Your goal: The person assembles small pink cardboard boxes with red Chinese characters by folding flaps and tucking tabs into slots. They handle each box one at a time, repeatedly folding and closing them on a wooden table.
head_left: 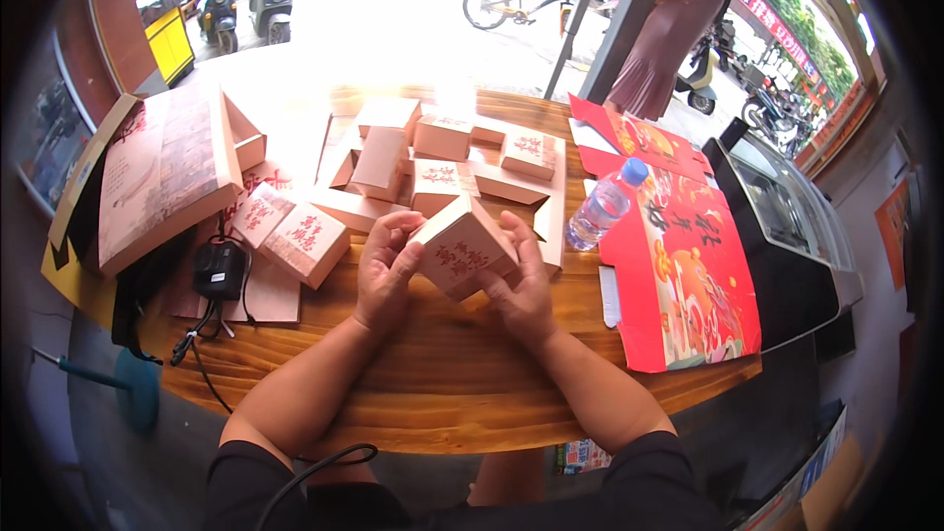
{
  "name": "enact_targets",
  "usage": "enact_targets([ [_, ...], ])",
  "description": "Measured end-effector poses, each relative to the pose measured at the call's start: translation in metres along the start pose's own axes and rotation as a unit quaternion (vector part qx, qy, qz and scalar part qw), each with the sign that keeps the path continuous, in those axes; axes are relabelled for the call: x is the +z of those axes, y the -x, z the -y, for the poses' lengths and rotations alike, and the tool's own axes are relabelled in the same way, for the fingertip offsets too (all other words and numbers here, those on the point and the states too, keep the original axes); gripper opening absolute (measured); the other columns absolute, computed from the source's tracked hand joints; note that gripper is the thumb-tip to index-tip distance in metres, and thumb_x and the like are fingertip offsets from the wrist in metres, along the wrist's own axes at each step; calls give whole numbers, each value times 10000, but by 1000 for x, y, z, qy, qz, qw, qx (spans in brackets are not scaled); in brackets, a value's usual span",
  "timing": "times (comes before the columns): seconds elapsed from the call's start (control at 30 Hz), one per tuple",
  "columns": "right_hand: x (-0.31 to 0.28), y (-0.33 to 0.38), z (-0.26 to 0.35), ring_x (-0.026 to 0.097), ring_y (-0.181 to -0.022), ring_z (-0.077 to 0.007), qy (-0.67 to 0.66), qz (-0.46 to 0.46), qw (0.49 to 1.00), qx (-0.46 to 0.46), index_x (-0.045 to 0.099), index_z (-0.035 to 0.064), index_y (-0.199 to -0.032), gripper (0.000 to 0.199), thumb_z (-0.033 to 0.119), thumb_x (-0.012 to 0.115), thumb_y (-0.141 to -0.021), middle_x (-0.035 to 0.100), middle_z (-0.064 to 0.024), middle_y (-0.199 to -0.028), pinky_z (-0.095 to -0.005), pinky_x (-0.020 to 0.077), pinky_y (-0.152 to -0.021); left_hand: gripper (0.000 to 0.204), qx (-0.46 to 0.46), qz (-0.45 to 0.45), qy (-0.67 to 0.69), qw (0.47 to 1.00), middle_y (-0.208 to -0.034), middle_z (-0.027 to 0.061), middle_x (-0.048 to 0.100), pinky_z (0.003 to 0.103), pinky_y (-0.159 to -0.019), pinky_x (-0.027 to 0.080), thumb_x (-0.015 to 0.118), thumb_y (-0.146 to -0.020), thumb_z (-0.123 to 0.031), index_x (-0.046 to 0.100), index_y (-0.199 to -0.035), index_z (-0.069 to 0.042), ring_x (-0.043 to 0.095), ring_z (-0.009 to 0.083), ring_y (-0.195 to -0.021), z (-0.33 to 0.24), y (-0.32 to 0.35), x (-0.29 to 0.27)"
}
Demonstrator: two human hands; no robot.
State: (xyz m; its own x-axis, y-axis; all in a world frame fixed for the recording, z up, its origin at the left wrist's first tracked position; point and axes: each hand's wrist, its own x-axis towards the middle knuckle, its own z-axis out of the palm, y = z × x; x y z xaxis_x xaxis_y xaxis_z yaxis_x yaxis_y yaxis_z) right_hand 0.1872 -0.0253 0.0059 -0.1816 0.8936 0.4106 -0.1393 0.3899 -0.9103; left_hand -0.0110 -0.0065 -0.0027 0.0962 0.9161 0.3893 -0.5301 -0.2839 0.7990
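Note:
Between my two hands, above the middle of the wooden table [413, 393], is a small pinkish cardboard box [466, 248] with red characters, held tilted. My left hand [389, 261] grips its left side, thumb against the edge. The fingers of my right hand [521, 280] close round its right side, thumb on the printed face. Just beyond lies an open shallow box tray [558, 202] with several small boxes in it, among them a plain upright one [379, 165] and a printed one [528, 153]. Two more printed boxes sit left of my left hand, the nearer one [307, 244] beside it.
A large printed carton [167, 177] leans at the left. Near it lies a black power adapter [218, 270] with cables. On the right are a water bottle [602, 206], a flattened red printed carton [693, 265] and a glass-topped black case [787, 236]. A person [669, 34] stands outside.

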Motion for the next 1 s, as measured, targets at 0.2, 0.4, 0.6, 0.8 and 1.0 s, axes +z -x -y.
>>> enact_targets([
  [0.2,4,-4,1,556,-1188,-211,-112,-3,993,39,243,21,-1482,735,91,695,-906,544,-114,-1276,-349,473,-1010,410,-23,-14,27,999,-1203,86,554,313,-927,494,577,-975,-191,432,-1336,-61,555,162,-1101,-7,3,2],
  [0.4,2,-1,-1,589,-1121,-196,-100,12,994,51,412,15,-1357,531,65,683,-904,594,-89,-1185,-351,503,-969,475,-12,19,-8,1000,-1256,100,547,320,-1027,395,570,-950,-170,407,-1371,-23,531,167,-1144,-5,0,2],
  [0.6,4,-3,-5,612,-1025,-151,-37,3,999,35,475,19,-1318,533,140,746,-876,625,-68,-1115,-310,509,-906,498,-5,13,-22,1000,-1274,106,560,325,-1021,427,594,-954,-197,425,-1371,16,529,171,-1188,-7,0,3],
  [0.8,5,-3,5,614,-1071,-163,-16,-4,1000,12,477,-1,-1304,558,138,772,-851,633,-87,-1149,-331,490,-962,480,-20,21,-19,999,-1248,101,576,316,-1015,427,611,-957,-192,434,-1352,16,540,163,-1168,-2,0,1],
  [1.0,0,-2,-4,594,-1125,-181,-56,12,998,39,464,2,-1312,512,162,718,-897,619,-89,-1183,-347,468,-998,458,-9,23,-32,999,-1233,81,578,310,-1007,431,611,-964,-169,433,-1348,7,543,151,-1143,-3,-1,1],
])
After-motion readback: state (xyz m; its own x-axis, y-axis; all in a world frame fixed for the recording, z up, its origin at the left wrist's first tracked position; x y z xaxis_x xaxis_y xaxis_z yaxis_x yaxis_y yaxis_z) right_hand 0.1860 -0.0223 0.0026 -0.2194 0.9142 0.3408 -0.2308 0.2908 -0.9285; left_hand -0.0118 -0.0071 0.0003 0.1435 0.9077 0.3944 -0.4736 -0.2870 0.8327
